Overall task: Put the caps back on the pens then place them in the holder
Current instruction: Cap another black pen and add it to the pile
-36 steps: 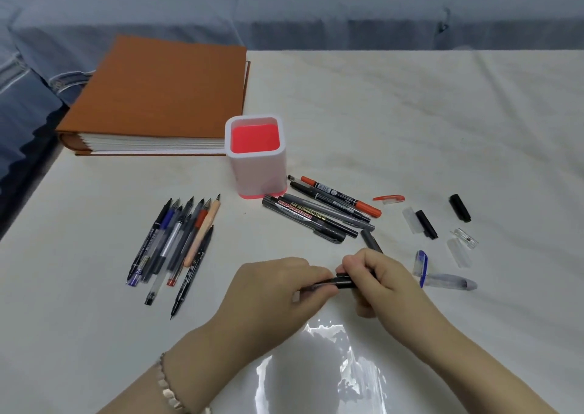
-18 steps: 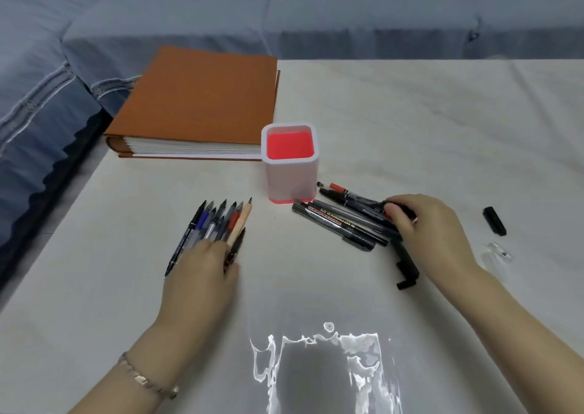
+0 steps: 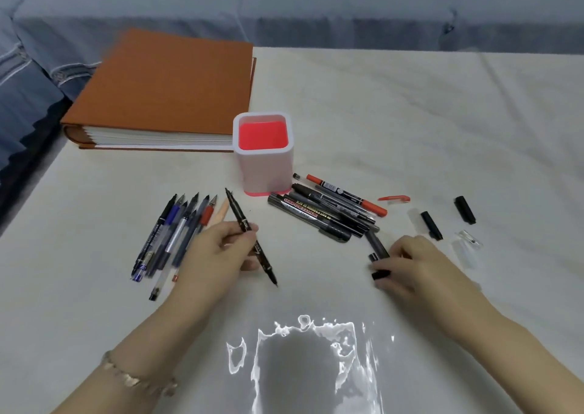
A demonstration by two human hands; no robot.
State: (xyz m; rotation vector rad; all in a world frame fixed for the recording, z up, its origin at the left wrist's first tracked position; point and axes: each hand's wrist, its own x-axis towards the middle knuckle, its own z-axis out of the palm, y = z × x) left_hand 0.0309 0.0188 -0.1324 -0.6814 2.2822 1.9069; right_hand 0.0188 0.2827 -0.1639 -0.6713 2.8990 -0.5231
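A white holder (image 3: 264, 173) with a red inside stands mid-table. My left hand (image 3: 218, 255) pinches a thin black uncapped pen (image 3: 240, 216), tips showing at both ends. Left of it lie several uncapped pens (image 3: 172, 240) in a row. Right of the holder sits a pile of capped markers (image 3: 325, 211). My right hand (image 3: 420, 268) grips a small black cap (image 3: 380, 275) at its fingertips, beside a dark cap (image 3: 377, 246) lying on the table. Loose caps lie further right: a red one (image 3: 395, 199), black ones (image 3: 431, 225) (image 3: 465, 210) and clear ones (image 3: 469, 246).
A thick orange-covered book (image 3: 164, 88) lies behind the holder at the left. A blue sofa (image 3: 316, 9) runs along the table's far edge. A glare patch (image 3: 303, 360) shines on the table near me.
My left hand has lifted the thin black pen out of the row. My right hand has left the marker pile, come back toward me and taken hold of a black cap.
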